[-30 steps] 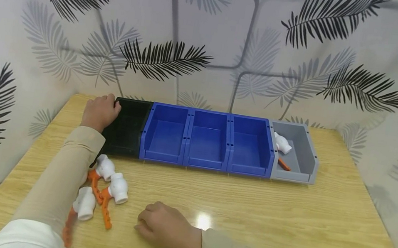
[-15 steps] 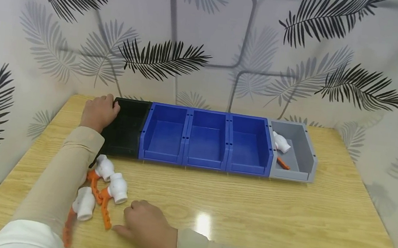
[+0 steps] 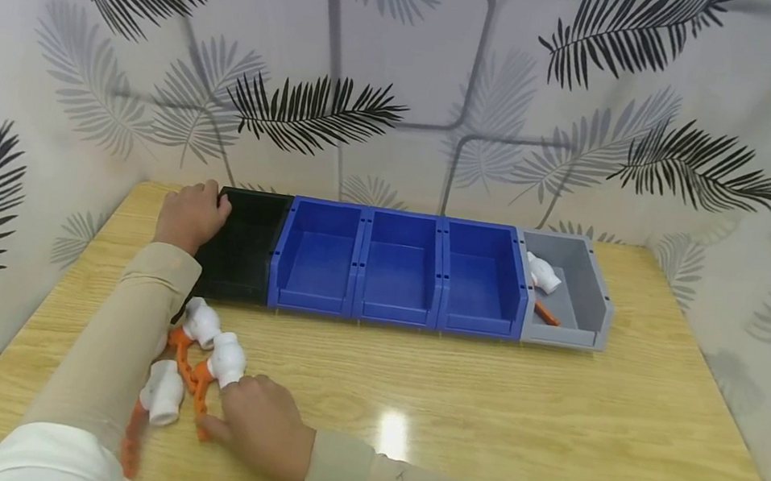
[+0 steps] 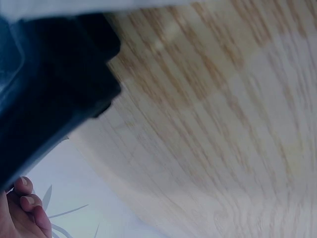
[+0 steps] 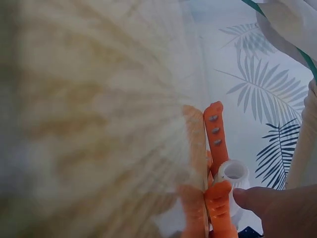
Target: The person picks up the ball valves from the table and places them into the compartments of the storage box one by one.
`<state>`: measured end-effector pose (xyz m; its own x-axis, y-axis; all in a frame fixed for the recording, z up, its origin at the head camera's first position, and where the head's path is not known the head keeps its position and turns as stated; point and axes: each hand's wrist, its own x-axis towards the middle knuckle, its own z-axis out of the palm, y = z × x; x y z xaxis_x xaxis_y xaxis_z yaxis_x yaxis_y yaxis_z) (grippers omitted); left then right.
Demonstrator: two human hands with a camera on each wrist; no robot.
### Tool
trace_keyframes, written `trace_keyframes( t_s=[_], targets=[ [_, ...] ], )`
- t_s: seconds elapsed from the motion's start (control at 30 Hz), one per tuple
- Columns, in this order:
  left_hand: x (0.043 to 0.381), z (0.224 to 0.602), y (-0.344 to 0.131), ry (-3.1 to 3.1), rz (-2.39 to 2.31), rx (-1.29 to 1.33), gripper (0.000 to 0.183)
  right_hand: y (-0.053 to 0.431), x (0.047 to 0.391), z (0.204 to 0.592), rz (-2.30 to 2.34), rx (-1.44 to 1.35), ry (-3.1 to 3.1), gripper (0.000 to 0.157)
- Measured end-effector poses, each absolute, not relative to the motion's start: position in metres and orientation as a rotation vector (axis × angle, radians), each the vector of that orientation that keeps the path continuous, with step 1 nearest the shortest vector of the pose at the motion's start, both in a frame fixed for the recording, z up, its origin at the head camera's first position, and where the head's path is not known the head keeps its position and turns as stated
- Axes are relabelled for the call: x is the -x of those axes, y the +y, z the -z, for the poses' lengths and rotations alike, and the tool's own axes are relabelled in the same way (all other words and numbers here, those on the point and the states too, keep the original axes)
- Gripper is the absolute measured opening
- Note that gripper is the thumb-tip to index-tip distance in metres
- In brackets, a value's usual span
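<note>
In the head view my left hand (image 3: 191, 216) holds the left rim of the black bin (image 3: 236, 286); its curled fingers (image 4: 30, 202) show beside the bin's dark edge in the left wrist view. My right hand (image 3: 264, 428) reaches over a white ball valve (image 3: 227, 356) with an orange lever handle, lying on the table. Its straight thumb (image 5: 252, 197) is right at the orange handle (image 5: 219, 198), while the other fingers come up to the white body. Two more such valves lie close by: one ball valve (image 3: 202, 322) below the black bin, another ball valve (image 3: 165, 392) beside the left sleeve.
Three blue bins (image 3: 393, 315) stand in a row to the right of the black one. At the row's right end a grey bin (image 3: 573, 337) contains a white ball valve (image 3: 544, 273) with an orange handle. A patterned wall covering rises behind the wooden table (image 3: 479, 415).
My right hand has moved left across the table, from beside the valves to over the nearest one. The left hand has stayed at the black bin's rim.
</note>
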<state>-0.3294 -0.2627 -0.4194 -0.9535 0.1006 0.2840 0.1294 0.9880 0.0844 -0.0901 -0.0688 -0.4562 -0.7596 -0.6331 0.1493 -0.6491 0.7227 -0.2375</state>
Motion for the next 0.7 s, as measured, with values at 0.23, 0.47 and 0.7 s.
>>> trace_keyframes(
  t_s=[0.23, 0.47, 0.7],
  targets=[
    [0.327, 0.416, -0.263, -2.852, 0.143, 0.176, 0.032, -0.082, 0.081, 0.449, -0.318, -1.072, -2.901, 0.041],
    [0.325, 0.414, -0.260, -2.831, 0.149, 0.190, 0.031, -0.088, 0.079, 0.447, -0.342, -1.088, -2.874, 0.038],
    [0.329, 0.418, -0.263, -2.833, 0.148, 0.188, 0.031, -0.090, 0.081, 0.448, -0.348, -1.052, -2.912, 0.035]
  ],
)
